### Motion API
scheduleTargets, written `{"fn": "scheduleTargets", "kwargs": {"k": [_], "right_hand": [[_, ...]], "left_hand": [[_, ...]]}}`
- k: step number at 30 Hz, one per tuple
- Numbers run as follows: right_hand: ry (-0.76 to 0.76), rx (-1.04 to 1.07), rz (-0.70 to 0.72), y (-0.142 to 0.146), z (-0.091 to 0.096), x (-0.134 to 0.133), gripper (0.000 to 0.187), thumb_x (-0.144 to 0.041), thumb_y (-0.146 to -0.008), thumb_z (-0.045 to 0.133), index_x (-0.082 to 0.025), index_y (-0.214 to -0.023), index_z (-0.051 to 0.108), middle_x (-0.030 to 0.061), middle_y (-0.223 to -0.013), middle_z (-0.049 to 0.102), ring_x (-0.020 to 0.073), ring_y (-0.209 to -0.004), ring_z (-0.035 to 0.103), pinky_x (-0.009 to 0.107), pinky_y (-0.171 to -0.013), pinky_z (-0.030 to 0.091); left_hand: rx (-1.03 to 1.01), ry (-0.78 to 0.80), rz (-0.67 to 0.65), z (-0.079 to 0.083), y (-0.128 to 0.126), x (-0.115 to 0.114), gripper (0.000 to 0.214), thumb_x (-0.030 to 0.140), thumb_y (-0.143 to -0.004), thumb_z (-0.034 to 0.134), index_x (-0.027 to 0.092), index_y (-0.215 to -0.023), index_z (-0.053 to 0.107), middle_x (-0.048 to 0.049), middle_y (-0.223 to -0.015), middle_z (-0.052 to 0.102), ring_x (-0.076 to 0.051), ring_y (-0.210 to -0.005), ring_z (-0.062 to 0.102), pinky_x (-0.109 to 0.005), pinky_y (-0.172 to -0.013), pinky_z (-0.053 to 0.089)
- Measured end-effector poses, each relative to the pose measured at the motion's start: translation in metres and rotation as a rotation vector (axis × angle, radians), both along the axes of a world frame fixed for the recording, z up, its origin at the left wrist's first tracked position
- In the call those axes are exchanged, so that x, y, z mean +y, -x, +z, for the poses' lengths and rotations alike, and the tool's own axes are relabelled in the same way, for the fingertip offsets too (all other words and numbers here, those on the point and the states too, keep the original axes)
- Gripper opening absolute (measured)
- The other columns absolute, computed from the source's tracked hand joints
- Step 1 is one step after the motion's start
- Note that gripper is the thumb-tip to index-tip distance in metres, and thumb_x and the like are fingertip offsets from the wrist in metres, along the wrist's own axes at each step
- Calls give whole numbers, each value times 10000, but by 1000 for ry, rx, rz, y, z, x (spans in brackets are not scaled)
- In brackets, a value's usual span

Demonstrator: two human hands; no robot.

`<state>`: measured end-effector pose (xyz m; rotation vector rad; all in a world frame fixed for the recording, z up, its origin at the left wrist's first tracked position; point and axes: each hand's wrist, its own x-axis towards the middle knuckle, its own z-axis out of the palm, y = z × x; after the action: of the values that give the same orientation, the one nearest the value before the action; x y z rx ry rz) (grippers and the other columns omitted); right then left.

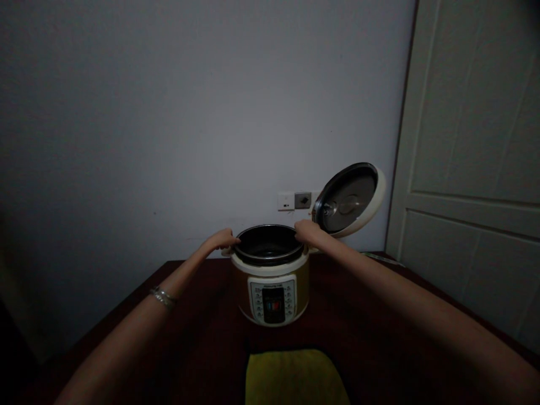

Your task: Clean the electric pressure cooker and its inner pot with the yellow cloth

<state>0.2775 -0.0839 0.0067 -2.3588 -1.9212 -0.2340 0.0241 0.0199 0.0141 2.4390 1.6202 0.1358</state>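
Observation:
An electric pressure cooker [241,289] with a control panel on its front stands on a dark red table. Its lid [352,199] is raised and tilted to the right side. A dark inner pot [270,257] sits in the cooker, its rim a little above the white collar. My left hand [221,240] is closed on the left edge of the pot's rim, thumb over it. At the opposite edge, my right hand [309,232] grips the rim with bent fingers. The inside of the pot looks dark, and I cannot make out its bottom.
A yellow-green cloth [295,378] lies on the table [189,337] in front of the cooker. Wall sockets [286,202] are behind it on the pale wall. A panelled door [472,169] stands at the right, beyond the lid.

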Motion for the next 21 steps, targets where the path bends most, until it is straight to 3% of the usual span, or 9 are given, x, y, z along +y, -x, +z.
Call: {"fn": "scheduleTargets", "kwargs": {"k": [3,11,21], "right_hand": [[66,16,-15,-5,-6,6,309,-331,-886,557,-132,-1123,571,88,-1133,597,202,-994,596,418,-849,498],[117,107,-6,-13,-8,12,315,-317,-882,565,-136,-1140,555,90,-1134,582,198,-971,594,391,-815,510],[-10,246,-11,-15,7,8,288,-312,-880,569,-128,-1101,576,84,-1101,607,189,-954,607,389,-813,515]], "left_hand": [[-5,-1,-1,-1,0,-1,351,334,-779,520,166,-474,471,27,-361,383,-97,-352,359,-245,-431,306],[-85,-32,9,-4,0,-5,327,286,-766,510,161,-465,477,29,-362,381,-91,-365,364,-238,-444,310],[-235,-39,57,0,3,5,327,311,-739,563,171,-463,458,36,-375,367,-78,-360,322,-232,-419,257]]}}
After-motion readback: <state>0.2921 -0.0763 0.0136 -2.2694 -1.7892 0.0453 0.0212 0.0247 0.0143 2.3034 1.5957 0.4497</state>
